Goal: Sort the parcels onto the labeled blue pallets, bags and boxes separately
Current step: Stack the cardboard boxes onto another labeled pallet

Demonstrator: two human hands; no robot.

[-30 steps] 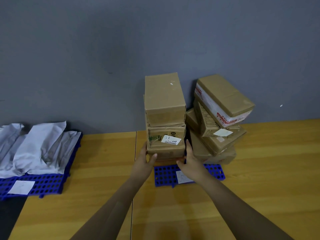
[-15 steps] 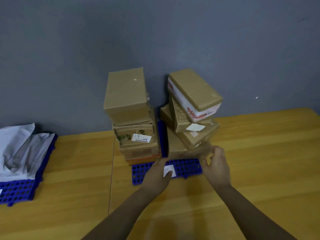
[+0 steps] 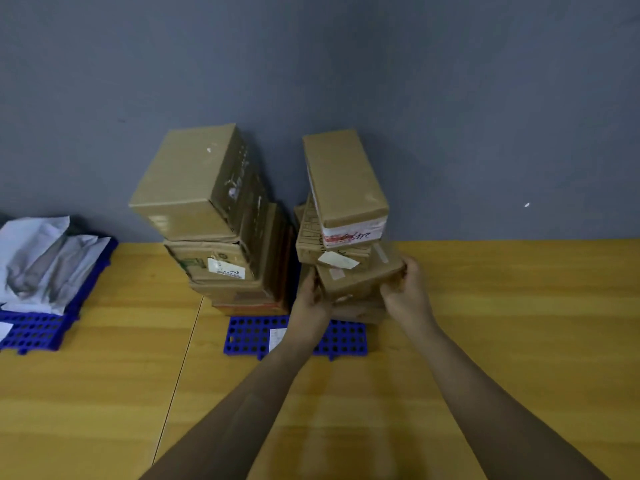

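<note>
Arms: we are reaching both forward over the tabletop (image 3: 502, 323) | Hands: our left hand (image 3: 310, 299) and right hand (image 3: 408, 292) are bracketing the box (image 3: 360, 278), fingers (image 3: 414, 271) clamping its opposite ends, its long axis lying across us, both hands equally near | Place: the box is sitting low in the right stack (image 3: 343, 181) on the blue pallet (image 3: 249, 336), by the wall (image 3: 485, 116).

Two forearms (image 3: 263, 393), bare from wrist to lower frame edge; long, slender, smooth. Wrists bare. Left hand (image 3: 310, 301) bare, back of it showing, slim fingers (image 3: 309, 277). Right hand (image 3: 408, 294) bare, back and thumb side showing, knuckles lightly ridged, slim fingers (image 3: 414, 268). Outlines slightly blurred. Upper arms out of frame; whether sleeves are worn above elbows cannot be told.
</note>
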